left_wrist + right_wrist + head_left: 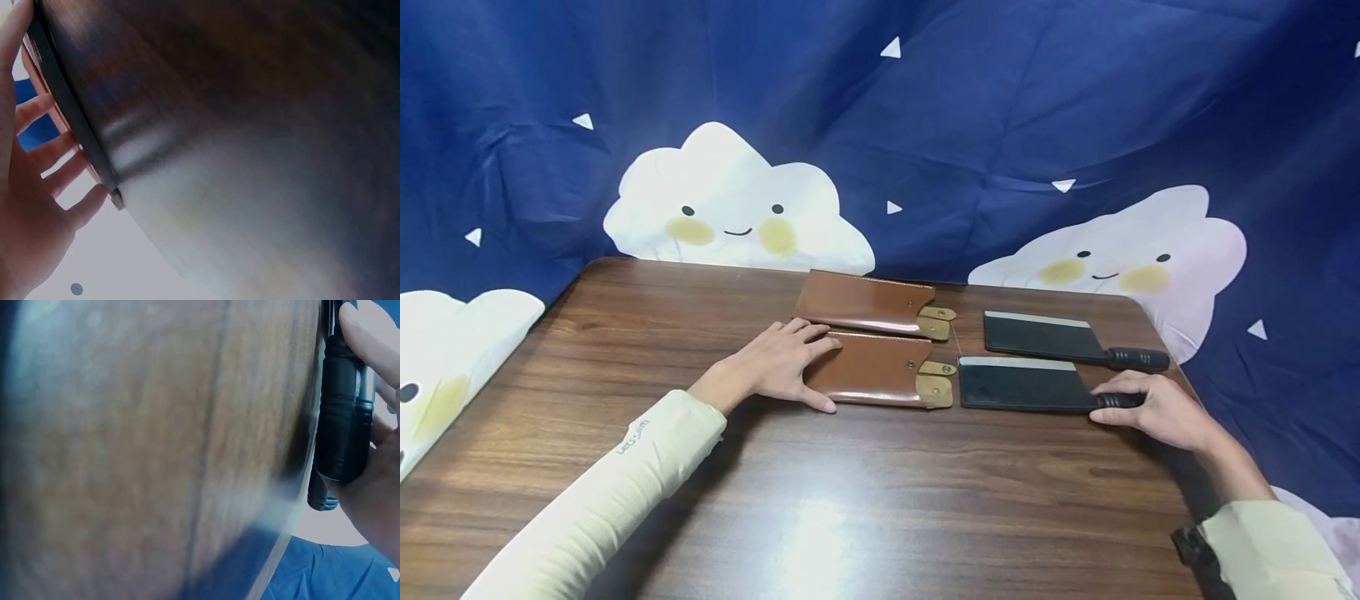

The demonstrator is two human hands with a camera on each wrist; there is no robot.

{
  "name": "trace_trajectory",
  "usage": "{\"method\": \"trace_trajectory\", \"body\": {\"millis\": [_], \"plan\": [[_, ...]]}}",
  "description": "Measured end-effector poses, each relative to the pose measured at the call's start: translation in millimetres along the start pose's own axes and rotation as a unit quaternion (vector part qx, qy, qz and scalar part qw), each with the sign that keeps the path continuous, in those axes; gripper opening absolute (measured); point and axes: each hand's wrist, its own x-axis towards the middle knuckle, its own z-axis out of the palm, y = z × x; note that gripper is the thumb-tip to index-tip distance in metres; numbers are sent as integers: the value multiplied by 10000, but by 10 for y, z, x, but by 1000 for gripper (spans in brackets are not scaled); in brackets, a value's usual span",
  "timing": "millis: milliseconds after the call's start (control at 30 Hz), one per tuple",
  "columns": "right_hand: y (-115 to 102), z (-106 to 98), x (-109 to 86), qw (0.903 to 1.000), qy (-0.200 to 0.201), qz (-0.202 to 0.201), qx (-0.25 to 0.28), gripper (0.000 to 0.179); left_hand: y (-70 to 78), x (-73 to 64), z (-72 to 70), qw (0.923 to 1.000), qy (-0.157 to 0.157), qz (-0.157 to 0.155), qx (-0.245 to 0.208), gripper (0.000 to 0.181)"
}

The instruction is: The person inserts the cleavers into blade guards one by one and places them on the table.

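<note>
Two brown leather sheaths lie one behind the other, the near sheath (pixel 872 371) and the far sheath (pixel 865 302), with tan snap straps at their right ends. My left hand (pixel 778 360) is spread at the left end of the near sheath, its thumb along the front edge and fingertips at the far corner. Just right of the sheaths are two cleavers with black blades and pale edges. My right hand (pixel 1161 408) grips the near cleaver (pixel 1022 385) by its black handle (pixel 345 415), thumb on the front side. Behind it rests the far cleaver (pixel 1037 335), untouched.
Everything lies on a brown wooden table (pixel 925 500) with rounded corners. Close behind its back edge hangs a dark blue curtain (pixel 962 100) printed with smiling white clouds.
</note>
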Motion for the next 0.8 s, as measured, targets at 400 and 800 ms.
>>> {"method": "trace_trajectory", "body": {"millis": [400,800], "plan": [[-23,-13,-4,9997,45,232,20,21,-17,4,4,9990,97,110,-418,101],[-7,-72,-66,9992,181,353,-62,22,2,-7,-8,9976,107,82,-675,101]]}}
